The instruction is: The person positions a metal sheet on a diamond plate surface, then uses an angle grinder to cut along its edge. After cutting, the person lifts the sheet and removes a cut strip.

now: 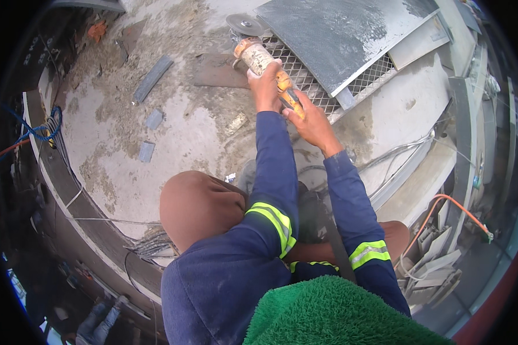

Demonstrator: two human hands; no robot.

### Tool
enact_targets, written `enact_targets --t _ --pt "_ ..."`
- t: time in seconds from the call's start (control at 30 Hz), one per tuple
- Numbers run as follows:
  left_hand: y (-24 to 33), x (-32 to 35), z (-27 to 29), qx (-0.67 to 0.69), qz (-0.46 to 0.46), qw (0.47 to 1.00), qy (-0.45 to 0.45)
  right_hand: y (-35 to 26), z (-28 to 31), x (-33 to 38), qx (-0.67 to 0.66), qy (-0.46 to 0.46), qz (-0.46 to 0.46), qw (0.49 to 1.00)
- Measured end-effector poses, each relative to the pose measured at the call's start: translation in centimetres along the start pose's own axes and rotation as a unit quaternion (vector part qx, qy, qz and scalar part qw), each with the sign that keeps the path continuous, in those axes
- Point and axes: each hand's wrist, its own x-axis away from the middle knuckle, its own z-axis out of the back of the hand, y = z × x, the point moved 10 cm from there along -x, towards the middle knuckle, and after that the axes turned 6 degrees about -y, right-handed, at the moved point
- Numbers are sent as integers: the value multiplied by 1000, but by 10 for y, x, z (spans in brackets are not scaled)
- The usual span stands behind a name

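Note:
I hold an orange angle grinder (258, 57) out in front of me over a dusty concrete floor. My left hand (266, 86) grips its dusty body near the head. My right hand (312, 122) is closed round the orange rear handle (288, 95). The grinder's grey disc (244, 25) hangs at the edge of a metal mesh panel (305, 77), beside a flat grey sheet (339, 34) lying on that mesh. Both arms wear dark blue sleeves with yellow reflective bands.
Flat metal offcuts (152, 77) and small grey pieces (147, 151) lie on the concrete to the left. A rusty plate (218, 70) lies by the disc. Cables (397, 158) and an orange cord (449, 204) run at right. Blue wires (43, 129) at left edge.

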Motion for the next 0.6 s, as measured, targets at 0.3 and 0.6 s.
enact_targets --t 0.3,0.6 --pt "6 -36 -5 -20 16 1000 -14 -11 2 -28 -7 21 0 1000" --pt "6 -45 2 -21 17 1000 1 -9 -4 -38 -39 1 -17 999"
